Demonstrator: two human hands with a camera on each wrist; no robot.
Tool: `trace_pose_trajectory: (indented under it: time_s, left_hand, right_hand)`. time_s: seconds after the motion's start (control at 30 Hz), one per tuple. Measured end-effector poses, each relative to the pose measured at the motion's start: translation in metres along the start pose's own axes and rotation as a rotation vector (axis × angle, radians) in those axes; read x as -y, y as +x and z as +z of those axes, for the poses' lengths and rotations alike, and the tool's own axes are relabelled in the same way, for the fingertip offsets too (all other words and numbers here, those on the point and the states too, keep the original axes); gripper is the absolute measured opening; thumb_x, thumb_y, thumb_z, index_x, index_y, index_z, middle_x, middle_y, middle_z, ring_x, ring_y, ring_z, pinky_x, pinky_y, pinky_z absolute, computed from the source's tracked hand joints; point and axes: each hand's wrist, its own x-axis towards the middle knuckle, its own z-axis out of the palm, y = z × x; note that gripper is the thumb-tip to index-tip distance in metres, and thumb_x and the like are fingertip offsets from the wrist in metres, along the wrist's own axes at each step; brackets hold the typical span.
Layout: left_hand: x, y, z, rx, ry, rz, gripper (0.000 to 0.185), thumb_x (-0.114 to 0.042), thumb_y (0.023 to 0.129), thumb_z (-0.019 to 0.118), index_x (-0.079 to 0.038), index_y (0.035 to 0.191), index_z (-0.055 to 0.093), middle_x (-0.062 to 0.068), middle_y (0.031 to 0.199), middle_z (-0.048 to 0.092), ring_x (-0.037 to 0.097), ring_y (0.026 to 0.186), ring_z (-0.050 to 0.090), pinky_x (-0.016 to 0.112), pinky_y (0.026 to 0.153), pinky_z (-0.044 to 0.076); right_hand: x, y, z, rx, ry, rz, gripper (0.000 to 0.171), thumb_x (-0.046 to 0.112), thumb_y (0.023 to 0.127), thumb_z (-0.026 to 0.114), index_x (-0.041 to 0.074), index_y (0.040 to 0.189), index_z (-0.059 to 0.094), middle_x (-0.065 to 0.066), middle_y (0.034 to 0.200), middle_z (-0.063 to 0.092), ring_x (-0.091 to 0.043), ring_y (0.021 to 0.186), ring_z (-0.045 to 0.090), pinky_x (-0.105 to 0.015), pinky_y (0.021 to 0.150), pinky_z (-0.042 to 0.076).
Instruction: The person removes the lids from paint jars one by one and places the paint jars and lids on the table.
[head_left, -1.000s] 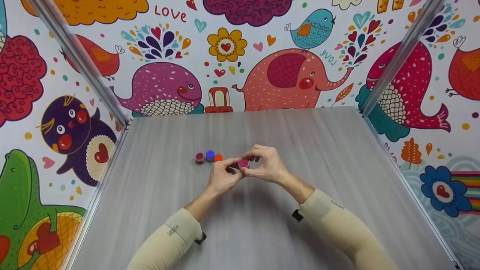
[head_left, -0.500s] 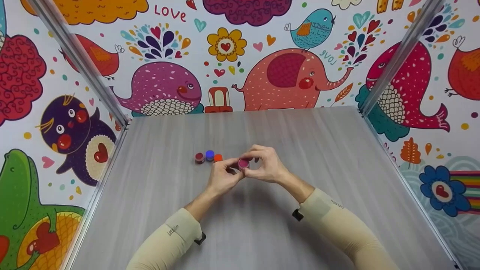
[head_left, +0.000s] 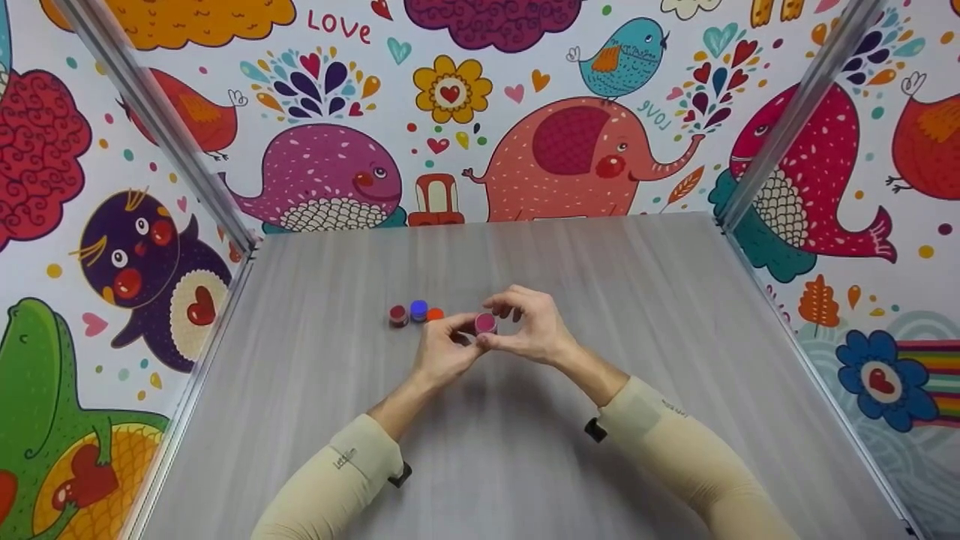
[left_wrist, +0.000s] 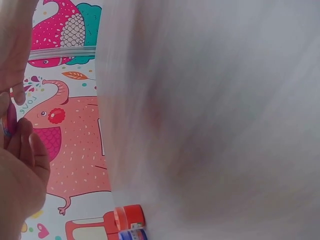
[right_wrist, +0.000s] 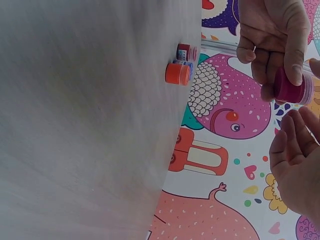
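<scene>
Above the table, my left hand [head_left: 444, 352] pinches a small magenta paint jar [head_left: 486, 324] with a clear lid between thumb and fingers. In the right wrist view the jar [right_wrist: 291, 89] lies tilted sideways, its clear lid towards the right edge. My right hand [head_left: 534, 327] is around the lid end, thumb right at the lid's rim. Its bent fingers [right_wrist: 295, 125] stand a little apart from the lid. Beyond my left hand, a dark red paint jar [head_left: 398, 316], a blue one [head_left: 419, 310] and an orange one [head_left: 435, 315], partly hidden by that hand, stand on the table.
The grey wood-grain table [head_left: 337, 420] reaches back to a wall panel [head_left: 450, 150] printed with cartoon animals. Metal posts [head_left: 161, 135] rise at both back corners, with printed side panels beyond them.
The right fingers have lifted slightly off the lid, while its thumb stays at the rim. The magenta jar has risen a little in my left hand. The three standing jars stay put.
</scene>
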Motion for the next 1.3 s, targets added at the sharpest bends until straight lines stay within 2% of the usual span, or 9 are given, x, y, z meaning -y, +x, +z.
trace_pose_trajectory:
  time_s: [0.07,0.17,0.3,0.4,0.57,0.73,0.97,1.17,1.3]
  left_hand:
    - [0.0005,0.0000,0.0000,0.001,-0.001,0.000,0.023,-0.014,0.092,0.094,-0.009,0.114,0.088,0.011,0.102,0.088,0.023,0.090,0.081,0.057,0.082,0.069]
    - [0.0014,0.0002,0.0008,-0.002,-0.008,0.004,0.023,-0.011,0.091,0.093,-0.010,0.114,0.088,0.010,0.101,0.088,0.018,0.088,0.080,0.048,0.079,0.069]
    - [0.0005,0.0006,0.0012,-0.006,-0.009,-0.005,0.024,-0.009,0.090,0.093,-0.009,0.114,0.089,0.010,0.099,0.088,0.012,0.086,0.078,0.036,0.077,0.067]
    - [-0.0009,0.0009,0.0011,-0.007,-0.008,-0.007,0.025,-0.007,0.089,0.091,-0.008,0.114,0.088,0.011,0.099,0.088,0.010,0.085,0.078,0.033,0.076,0.066]
    - [-0.0018,0.0011,0.0012,-0.003,-0.014,0.005,0.026,-0.006,0.089,0.089,-0.007,0.115,0.088,0.012,0.098,0.088,0.008,0.084,0.077,0.032,0.076,0.066]
    - [-0.0012,0.0012,0.0019,0.005,-0.022,0.014,0.026,-0.007,0.089,0.090,-0.007,0.115,0.088,0.012,0.098,0.088,0.012,0.085,0.079,0.033,0.076,0.067]
    - [0.0015,0.0014,0.0021,0.017,-0.018,0.031,0.026,-0.007,0.090,0.092,-0.008,0.115,0.088,0.010,0.100,0.088,0.019,0.089,0.081,0.050,0.079,0.070]
    - [0.0033,0.0005,0.0009,0.019,-0.010,0.030,0.025,-0.010,0.091,0.093,-0.011,0.115,0.088,0.008,0.100,0.088,0.015,0.089,0.080,0.039,0.077,0.069]
    - [0.0027,0.0013,0.0002,0.009,-0.006,0.028,0.024,-0.009,0.090,0.093,-0.010,0.113,0.088,0.009,0.100,0.088,0.015,0.088,0.080,0.047,0.078,0.070]
  right_hand:
    - [0.0000,-0.0004,0.0008,-0.005,-0.003,-0.008,0.040,0.028,0.085,0.100,0.008,0.114,0.083,-0.011,0.095,0.076,-0.026,0.087,0.071,-0.035,0.075,0.061]
    - [0.0009,-0.0006,0.0014,-0.009,0.001,-0.009,0.034,0.025,0.086,0.099,0.007,0.110,0.083,-0.012,0.094,0.076,-0.029,0.085,0.071,-0.035,0.074,0.060]
    - [0.0030,0.0004,0.0016,-0.002,-0.001,-0.001,0.029,0.023,0.088,0.096,0.007,0.109,0.085,-0.012,0.094,0.077,-0.031,0.085,0.073,-0.036,0.074,0.060]
    - [0.0030,0.0008,0.0018,0.004,0.000,-0.006,0.026,0.022,0.089,0.094,0.008,0.110,0.086,-0.010,0.094,0.077,-0.032,0.086,0.073,-0.038,0.073,0.060]
    - [0.0020,0.0013,0.0021,0.009,0.021,-0.035,0.024,0.016,0.089,0.089,0.010,0.111,0.086,-0.009,0.097,0.078,-0.028,0.087,0.074,-0.042,0.072,0.060]
    - [-0.0001,0.0007,0.0033,0.012,0.056,-0.047,0.025,0.012,0.088,0.086,0.012,0.113,0.087,-0.008,0.100,0.079,-0.023,0.088,0.074,-0.041,0.072,0.057]
    - [-0.0022,-0.0002,0.0041,0.020,0.079,-0.054,0.029,0.009,0.087,0.082,0.012,0.116,0.087,-0.008,0.103,0.079,-0.019,0.085,0.067,-0.041,0.072,0.055]
    - [-0.0001,0.0007,0.0020,0.067,0.063,-0.040,0.034,0.012,0.089,0.081,0.009,0.122,0.085,-0.010,0.110,0.080,-0.021,0.090,0.070,-0.048,0.073,0.058]
    - [0.0003,0.0008,0.0015,0.068,0.030,-0.029,0.045,0.022,0.090,0.085,0.007,0.132,0.081,-0.012,0.113,0.080,-0.026,0.095,0.074,-0.044,0.073,0.060]
